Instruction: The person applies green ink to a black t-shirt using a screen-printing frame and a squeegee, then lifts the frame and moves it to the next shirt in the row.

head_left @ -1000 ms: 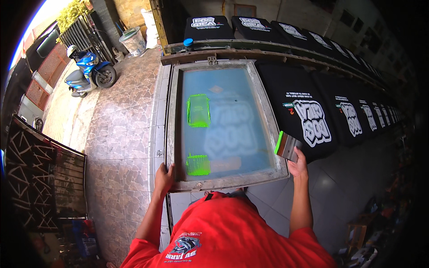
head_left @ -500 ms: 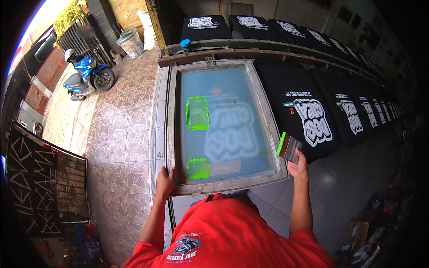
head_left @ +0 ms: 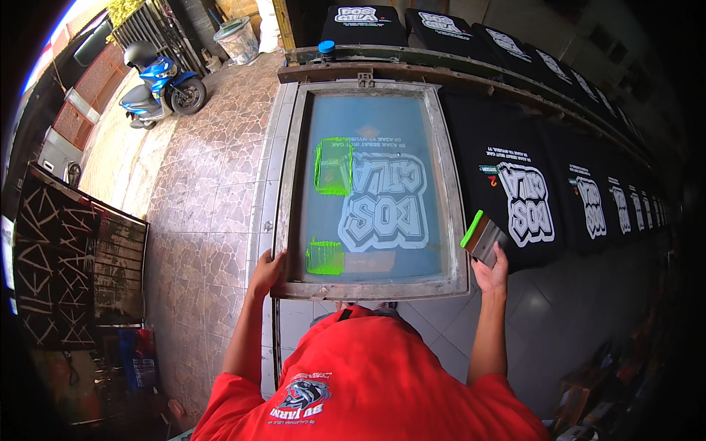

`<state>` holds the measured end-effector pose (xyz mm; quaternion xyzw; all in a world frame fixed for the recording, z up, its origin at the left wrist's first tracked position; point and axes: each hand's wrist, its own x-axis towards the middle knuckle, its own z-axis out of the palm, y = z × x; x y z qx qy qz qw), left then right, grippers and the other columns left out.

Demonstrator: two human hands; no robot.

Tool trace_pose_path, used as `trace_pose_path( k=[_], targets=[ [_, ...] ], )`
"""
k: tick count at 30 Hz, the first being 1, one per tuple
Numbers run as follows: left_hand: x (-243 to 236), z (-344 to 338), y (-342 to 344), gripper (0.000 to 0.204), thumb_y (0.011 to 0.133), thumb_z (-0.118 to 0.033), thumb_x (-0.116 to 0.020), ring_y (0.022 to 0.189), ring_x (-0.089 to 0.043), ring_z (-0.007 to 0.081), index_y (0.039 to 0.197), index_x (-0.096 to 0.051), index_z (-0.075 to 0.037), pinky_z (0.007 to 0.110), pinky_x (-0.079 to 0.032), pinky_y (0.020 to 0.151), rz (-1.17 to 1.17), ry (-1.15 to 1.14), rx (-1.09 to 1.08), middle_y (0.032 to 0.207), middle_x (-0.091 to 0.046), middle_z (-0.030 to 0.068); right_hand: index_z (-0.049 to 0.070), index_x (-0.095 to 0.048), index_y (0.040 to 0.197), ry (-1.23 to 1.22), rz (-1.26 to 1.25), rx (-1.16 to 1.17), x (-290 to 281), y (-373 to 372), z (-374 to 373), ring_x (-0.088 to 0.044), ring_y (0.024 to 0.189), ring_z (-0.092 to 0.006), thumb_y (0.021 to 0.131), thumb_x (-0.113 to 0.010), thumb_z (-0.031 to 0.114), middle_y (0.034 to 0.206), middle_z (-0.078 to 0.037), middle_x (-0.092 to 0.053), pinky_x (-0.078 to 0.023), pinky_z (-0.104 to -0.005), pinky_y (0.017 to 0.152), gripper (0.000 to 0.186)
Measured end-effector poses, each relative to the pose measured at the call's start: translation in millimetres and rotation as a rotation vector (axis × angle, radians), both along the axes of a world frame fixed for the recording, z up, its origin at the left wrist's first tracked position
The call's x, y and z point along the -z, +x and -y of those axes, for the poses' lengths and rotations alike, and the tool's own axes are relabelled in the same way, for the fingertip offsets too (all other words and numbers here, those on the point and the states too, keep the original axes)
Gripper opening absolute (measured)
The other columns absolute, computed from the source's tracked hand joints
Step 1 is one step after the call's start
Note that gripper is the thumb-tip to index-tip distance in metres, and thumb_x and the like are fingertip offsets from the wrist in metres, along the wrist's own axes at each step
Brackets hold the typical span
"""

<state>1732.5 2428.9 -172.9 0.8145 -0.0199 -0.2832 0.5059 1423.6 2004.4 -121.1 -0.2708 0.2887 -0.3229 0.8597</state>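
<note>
A framed printing screen [head_left: 461, 220] lies in front of me, its blue mesh [head_left: 371, 114] showing a black shirt's white lettering through it. Bright green ink [head_left: 324, 259] is spread on the mesh in two rectangular patches at the left. My left hand [head_left: 268, 272] grips the frame's near left corner. In my right hand [head_left: 491, 269] is a squeegee [head_left: 486, 238] with green ink along its blade, held just right of the frame over a printed black shirt [head_left: 524, 209].
More printed black shirts [head_left: 588, 206] run off to the right, and another row [head_left: 364, 28] lies beyond the metal rail [head_left: 515, 88]. A blue-capped jar [head_left: 326, 50] stands by the rail. At the left are a patterned tile floor [head_left: 213, 191], a bucket [head_left: 237, 40] and a blue motorbike [head_left: 162, 88].
The lettering beneath the mesh has gone from blurred to sharp. The whole scene has shifted slightly as my view moved. Both hands keep their holds.
</note>
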Motion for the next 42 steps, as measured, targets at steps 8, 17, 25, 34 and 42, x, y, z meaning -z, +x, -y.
trace_pose_path(
  k=[8, 17, 25, 34, 42],
  targets=[
    [8, -2, 5, 0.036, 0.091, -0.034, -0.057, 0.062, -0.044, 0.0055, 0.097, -0.059, 0.002, 0.024, -0.038, 0.053, -0.121, -0.102, 0.012, 0.069, -0.054, -0.0012, 0.002, -0.047, 0.126, -0.172, -0.121, -0.165, -61, 77, -15, -0.05, 0.115, -0.0219, 0.083, -0.065, 0.02, 0.121, -0.008, -0.055, -0.035, -0.0425, 0.103, 0.05],
    [10, 6, 2, 0.031, 0.09, -0.028, -0.06, 0.056, -0.043, 0.0043, 0.095, -0.06, 0.002, 0.024, -0.035, 0.047, -0.15, -0.313, -0.026, 0.067, -0.053, -0.0026, -0.005, -0.059, 0.105, -0.735, -0.444, -0.621, -89, 280, -57, -0.064, 0.083, -0.02, 0.076, -0.071, 0.019, 0.095, -0.012, -0.064, -0.05, -0.031, 0.073, 0.039],
    [3, 6, 3, 0.03, 0.089, -0.026, -0.06, 0.052, -0.044, 0.0061, 0.092, -0.058, 0.003, 0.025, -0.035, 0.044, -0.124, -0.303, -0.055, 0.062, -0.052, -0.0005, 0.003, -0.068, 0.083, -1.84, -0.787, -0.633, -83, 387, -66, -0.065, 0.077, -0.0311, 0.066, -0.072, 0.028, 0.076, -0.017, -0.066, -0.05, -0.0379, 0.068, 0.031],
    [2, 3, 4, 0.025, 0.089, -0.022, -0.059, 0.053, -0.044, 0.0059, 0.091, -0.057, 0.003, 0.025, -0.036, 0.045, -0.218, -0.299, -0.065, 0.064, -0.054, 0.0, 0.007, -0.065, 0.084, -2.25, -0.605, -0.377, -15, 388, -98, -0.06, 0.085, -0.0258, 0.066, -0.071, 0.017, 0.084, -0.009, -0.061, -0.042, -0.038, 0.079, 0.022],
    [8, 5, 4, 0.029, 0.089, -0.024, -0.059, 0.059, -0.048, 0.0077, 0.095, -0.058, 0.005, 0.027, -0.041, 0.05, -0.17, -0.266, -0.06, 0.069, -0.057, 0.0027, 0.007, -0.065, 0.087, -2.144, -0.708, -0.626, -40, 336, -130, -0.06, 0.082, -0.0276, 0.066, -0.073, 0.016, 0.083, -0.012, -0.064, -0.043, -0.0393, 0.079, 0.024]
  ],
)
